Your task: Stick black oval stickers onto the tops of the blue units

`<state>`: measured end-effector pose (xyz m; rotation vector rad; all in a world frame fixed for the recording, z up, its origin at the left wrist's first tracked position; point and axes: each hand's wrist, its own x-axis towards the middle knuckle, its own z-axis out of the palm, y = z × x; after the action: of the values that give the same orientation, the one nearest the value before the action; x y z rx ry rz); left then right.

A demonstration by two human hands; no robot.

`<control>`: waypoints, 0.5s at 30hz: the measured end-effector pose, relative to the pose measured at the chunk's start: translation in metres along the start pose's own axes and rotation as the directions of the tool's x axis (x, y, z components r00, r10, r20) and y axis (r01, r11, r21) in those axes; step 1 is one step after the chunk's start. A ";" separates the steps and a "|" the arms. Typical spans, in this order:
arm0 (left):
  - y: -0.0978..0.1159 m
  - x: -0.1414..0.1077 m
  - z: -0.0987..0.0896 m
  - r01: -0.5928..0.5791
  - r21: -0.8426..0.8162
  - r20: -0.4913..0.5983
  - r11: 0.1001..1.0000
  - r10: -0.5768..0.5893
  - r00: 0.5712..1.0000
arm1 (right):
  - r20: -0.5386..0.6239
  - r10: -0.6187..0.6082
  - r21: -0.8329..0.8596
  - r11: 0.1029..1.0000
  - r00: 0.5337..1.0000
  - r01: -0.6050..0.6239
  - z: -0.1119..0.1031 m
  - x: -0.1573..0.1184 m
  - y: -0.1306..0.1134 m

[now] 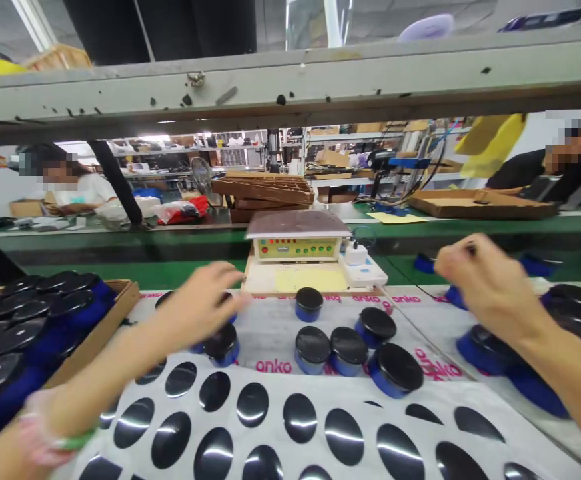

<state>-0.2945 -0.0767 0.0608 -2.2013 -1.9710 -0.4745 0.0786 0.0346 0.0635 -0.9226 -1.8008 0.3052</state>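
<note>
My left hand (195, 303) reaches over the table with fingers stretched out and slightly blurred. It holds nothing visible and partly covers some blue round pieces with black tops, such as the piece (221, 343) below it. My right hand (493, 287) is raised at the right with its fingers curled together; a small dark spot shows at the fingertips, too little to name. Between the hands stand several more blue-and-black round pieces (348, 350). In front lies a white sheet (240, 433) bearing rows of glossy black discs (299, 418).
A cardboard box (133, 297) at left is packed with blue-and-black pieces. More pieces (485, 350) crowd the right side. Ahead stands a device with a button panel (298, 249), beside a white power strip (365, 272). A shelf beam (290, 87) crosses overhead. Two people sit beyond the green belt (195, 247).
</note>
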 end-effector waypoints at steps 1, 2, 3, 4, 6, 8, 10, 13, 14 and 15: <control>0.022 0.007 0.019 -0.046 -0.073 0.098 0.996 0.053 0.994 | 0.160 0.038 -0.137 0.990 0.986 -0.015 0.000 -0.012 0.001; 0.042 0.016 0.039 -0.062 -0.139 0.170 0.988 0.086 0.982 | 0.323 0.097 -0.270 0.963 0.941 -0.007 0.002 -0.026 0.003; 0.060 0.026 0.059 -0.058 -0.167 0.198 0.984 0.091 0.976 | 0.457 0.164 -0.379 0.925 0.874 0.024 0.006 -0.041 0.004; 0.074 0.038 0.078 -0.044 -0.183 0.216 0.982 0.084 0.973 | 0.553 0.213 -0.436 0.898 0.806 0.062 0.011 -0.056 0.006; 0.092 0.060 0.106 -0.020 -0.212 0.255 0.977 0.075 0.964 | 0.623 0.251 -0.492 0.862 0.741 0.122 0.025 -0.082 0.009; 0.097 0.075 0.121 -0.015 -0.237 0.292 0.971 0.086 0.953 | 0.615 0.290 -0.537 0.835 0.733 0.121 0.038 -0.099 0.014; 0.095 0.080 0.124 -0.037 -0.268 0.320 0.963 0.125 0.939 | 0.593 0.307 -0.517 0.854 0.744 0.060 0.046 -0.104 0.020; 0.090 0.072 0.117 -0.091 -0.330 0.332 0.940 0.205 0.921 | 0.608 0.254 -0.399 0.917 0.752 0.013 0.048 -0.094 0.027; 0.089 0.067 0.115 -0.104 -0.348 0.328 0.932 0.225 0.918 | 0.621 0.223 -0.362 0.932 0.751 0.023 0.049 -0.089 0.029; 0.090 0.061 0.113 -0.111 -0.362 0.320 0.926 0.235 0.918 | 0.631 0.186 -0.328 0.944 0.753 0.041 0.050 -0.083 0.030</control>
<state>-0.1850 0.0052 -0.0160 -2.8309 -1.9422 -0.4367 0.0619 0.0061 -0.0325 -1.2206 -2.5287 0.4304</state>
